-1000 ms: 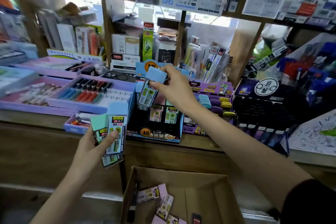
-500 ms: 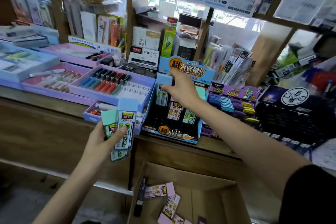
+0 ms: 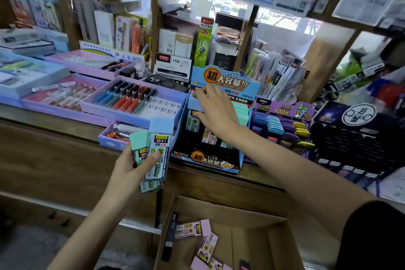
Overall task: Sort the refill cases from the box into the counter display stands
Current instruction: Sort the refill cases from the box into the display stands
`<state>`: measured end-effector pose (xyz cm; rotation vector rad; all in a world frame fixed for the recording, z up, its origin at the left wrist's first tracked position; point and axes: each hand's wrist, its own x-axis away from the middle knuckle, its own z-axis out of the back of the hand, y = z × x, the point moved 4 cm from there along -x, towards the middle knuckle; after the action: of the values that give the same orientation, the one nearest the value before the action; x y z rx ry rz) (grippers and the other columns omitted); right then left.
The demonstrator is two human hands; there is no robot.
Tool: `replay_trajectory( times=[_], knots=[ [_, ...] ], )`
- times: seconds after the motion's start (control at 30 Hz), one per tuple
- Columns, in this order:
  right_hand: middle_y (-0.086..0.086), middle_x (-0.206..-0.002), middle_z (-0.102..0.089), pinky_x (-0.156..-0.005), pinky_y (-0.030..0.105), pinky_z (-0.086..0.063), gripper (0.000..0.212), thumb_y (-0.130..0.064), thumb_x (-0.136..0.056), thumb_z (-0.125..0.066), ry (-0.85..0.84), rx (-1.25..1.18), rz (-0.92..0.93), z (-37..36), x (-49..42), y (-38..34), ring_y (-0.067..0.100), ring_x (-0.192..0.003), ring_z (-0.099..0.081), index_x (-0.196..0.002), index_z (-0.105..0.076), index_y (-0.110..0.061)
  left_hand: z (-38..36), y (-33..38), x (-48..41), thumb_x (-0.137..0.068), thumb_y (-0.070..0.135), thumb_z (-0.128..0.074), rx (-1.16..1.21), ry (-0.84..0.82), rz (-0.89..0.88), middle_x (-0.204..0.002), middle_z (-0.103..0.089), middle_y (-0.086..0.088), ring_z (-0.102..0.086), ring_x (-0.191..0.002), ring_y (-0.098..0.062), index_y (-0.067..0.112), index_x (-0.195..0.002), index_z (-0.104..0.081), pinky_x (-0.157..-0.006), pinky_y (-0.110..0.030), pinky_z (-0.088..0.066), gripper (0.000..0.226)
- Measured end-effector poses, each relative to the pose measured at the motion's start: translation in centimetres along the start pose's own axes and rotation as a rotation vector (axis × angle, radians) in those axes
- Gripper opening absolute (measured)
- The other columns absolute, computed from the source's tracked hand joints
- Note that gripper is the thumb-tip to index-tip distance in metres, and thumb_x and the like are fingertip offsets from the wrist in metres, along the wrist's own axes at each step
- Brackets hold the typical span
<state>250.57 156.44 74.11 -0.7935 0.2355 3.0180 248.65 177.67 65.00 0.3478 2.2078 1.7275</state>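
The right hand is reaching forward over the counter and pinching a blue-capped refill case by its cap, fingers curled over the top edge and thumb underneath. It is guiding the case into the back row of the blue display stand. The left hand is hovering lower and nearer the body, gripping a fan of refill cases with the thumb pressing across their labels. Teal and blue caps are showing at the top, and at least one more case is poking out beneath. Just to the right of the right hand, teal-capped cases are already sitting in the same back row, while the slots below the wrist are looking mostly unfilled. Below both hands, the cardboard box is lying open with pink-capped cases loose inside. The step in hand seems to be seating this one case. How deep it is sitting cannot be told, since the fingers are covering it. Next, the right hand will likely need to let go, draw another case from the left hand's fan, and match its cap colour to a column.
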Motion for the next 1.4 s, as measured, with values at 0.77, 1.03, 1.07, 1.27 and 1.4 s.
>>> replay_trajectory(
  times=[0.77,1.03,1.07,1.27,1.4],
  knots=[
    [0.002,-0.09,-0.064,-0.062,0.02,-0.049,0.017,-0.011,-0.078,-0.074,-0.05,-0.929,-0.331,7.8,-0.8,2.2,0.007,-0.07,-0.057,-0.093,-0.066,-0.013,-0.6,1.7,0.2,-0.096,0.025,-0.043,-0.045,0.021,-0.04,-0.081,-0.075,0.003,-0.071,-0.068,-0.011,0.014,-0.103,-0.058,-0.055,-0.018,-0.053,0.02],
    [-0.009,-0.085,-0.059,-0.07,0.028,-0.042,0.016,-0.019,-0.082,-0.07,0.042,-0.589,-0.291,4.5,-0.7,1.0,0.013,-0.079,-0.054,-0.098,-0.066,-0.016,0.1,1.1,0.3,-0.094,0.028,-0.044,0.003,0.027,0.005,-0.086,-0.075,-0.007,-0.071,-0.072,-0.019,0.014,-0.106,-0.057,-0.058,-0.023,-0.055,0.022],
    [-0.007,-0.088,-0.062,-0.071,0.031,-0.045,0.015,-0.02,-0.083,-0.069,0.034,-0.555,-0.282,4.1,-0.7,0.7,0.016,-0.082,-0.056,-0.097,-0.066,-0.017,0.0,1.1,0.4,-0.095,0.027,-0.044,0.01,0.025,0.008,-0.085,-0.075,-0.006,-0.071,-0.071,-0.019,0.013,-0.107,-0.057,-0.057,-0.023,-0.055,0.022],
    [0.001,-0.1,-0.068,-0.076,0.041,-0.049,0.015,-0.022,-0.085,-0.065,-0.029,-0.47,-0.221,3.0,-0.1,-0.1,0.022,-0.088,-0.059,-0.099,-0.064,-0.017,0.1,0.9,0.6,-0.096,0.025,-0.044,0.007,0.015,0.021,-0.082,-0.074,-0.006,-0.071,-0.07,-0.018,0.01,-0.111,-0.056,-0.055,-0.021,-0.054,0.025],
    [-0.001,-0.102,-0.068,-0.077,0.039,-0.049,0.016,-0.02,-0.084,-0.067,-0.043,-0.54,-0.218,3.0,0.0,0.1,0.018,-0.083,-0.057,-0.1,-0.065,-0.017,0.1,0.6,0.6,-0.095,0.026,-0.045,0.018,0.007,0.033,-0.086,-0.074,-0.009,-0.071,-0.071,-0.019,0.01,-0.111,-0.057,-0.057,-0.021,-0.055,0.026]
  ],
)
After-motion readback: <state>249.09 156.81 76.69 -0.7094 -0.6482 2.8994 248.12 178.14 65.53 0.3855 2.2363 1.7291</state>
